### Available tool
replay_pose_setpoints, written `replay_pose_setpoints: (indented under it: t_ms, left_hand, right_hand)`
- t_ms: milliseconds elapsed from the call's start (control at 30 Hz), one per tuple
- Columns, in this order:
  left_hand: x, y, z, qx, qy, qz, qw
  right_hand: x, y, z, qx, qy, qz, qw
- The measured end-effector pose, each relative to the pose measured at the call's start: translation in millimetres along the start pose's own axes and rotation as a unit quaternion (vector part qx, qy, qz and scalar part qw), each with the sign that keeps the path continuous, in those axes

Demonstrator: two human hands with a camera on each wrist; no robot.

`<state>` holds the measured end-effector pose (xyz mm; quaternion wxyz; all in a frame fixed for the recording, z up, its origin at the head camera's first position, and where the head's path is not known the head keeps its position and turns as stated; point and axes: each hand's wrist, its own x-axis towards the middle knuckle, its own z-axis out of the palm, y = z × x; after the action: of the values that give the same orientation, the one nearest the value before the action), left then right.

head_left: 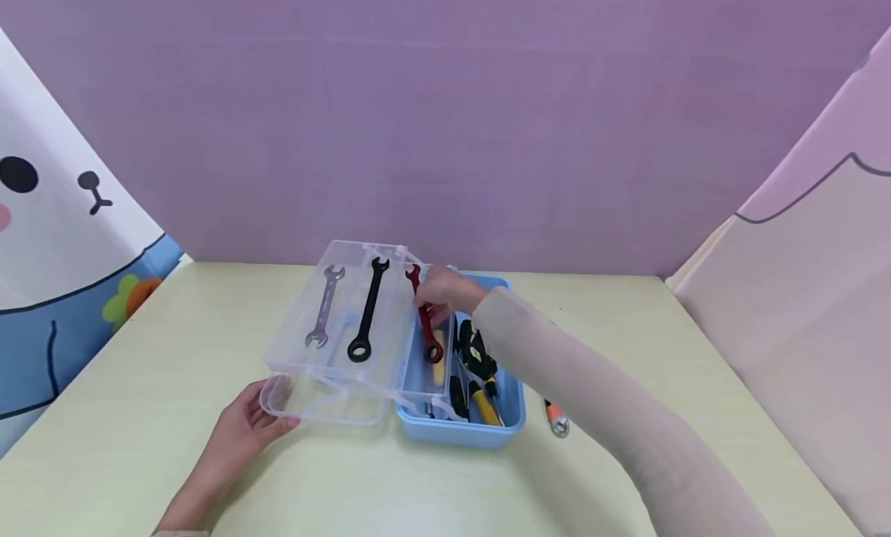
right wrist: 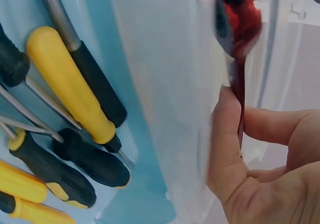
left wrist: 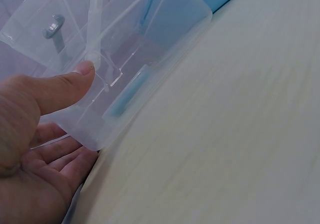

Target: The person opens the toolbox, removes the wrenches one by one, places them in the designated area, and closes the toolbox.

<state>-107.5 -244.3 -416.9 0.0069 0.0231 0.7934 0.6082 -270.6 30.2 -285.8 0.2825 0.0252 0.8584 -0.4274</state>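
Nearest us, toward the table's (head_left: 230,305) left edge, the person's left hand (head_left: 245,422) holds the near left corner of a clear lid (head_left: 348,412) between thumb and fingers. Beside the lid we see a blue box (head_left: 462,436), with an orange tool (head_left: 557,418) lying just off its right edge (the sleeve covers part of it). Inside the box we make out a yellow-handled tool (head_left: 484,405) near the near edge. Farther back, the right hand (head_left: 445,291) pinches a red wrench (head_left: 427,328) at the right edge of a clear tray (head_left: 288,350); we cannot tell whether wrench and tray touch. On the tray we find a black wrench (head_left: 369,312) and, nearer its left edge, a silver wrench (head_left: 324,308). A purple backdrop (head_left: 445,135) rises behind the table's far edge.
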Motion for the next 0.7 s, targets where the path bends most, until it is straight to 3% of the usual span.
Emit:
replay_pose_setpoints:
  t_ms: [700]
  left_hand:
    - [3.8, -3.2, 0.0, 0.022, -0.001, 0.0, 0.9998]
  right_hand:
    - [-14, 2, -26, -0.012, 0.018, -0.011, 1.0]
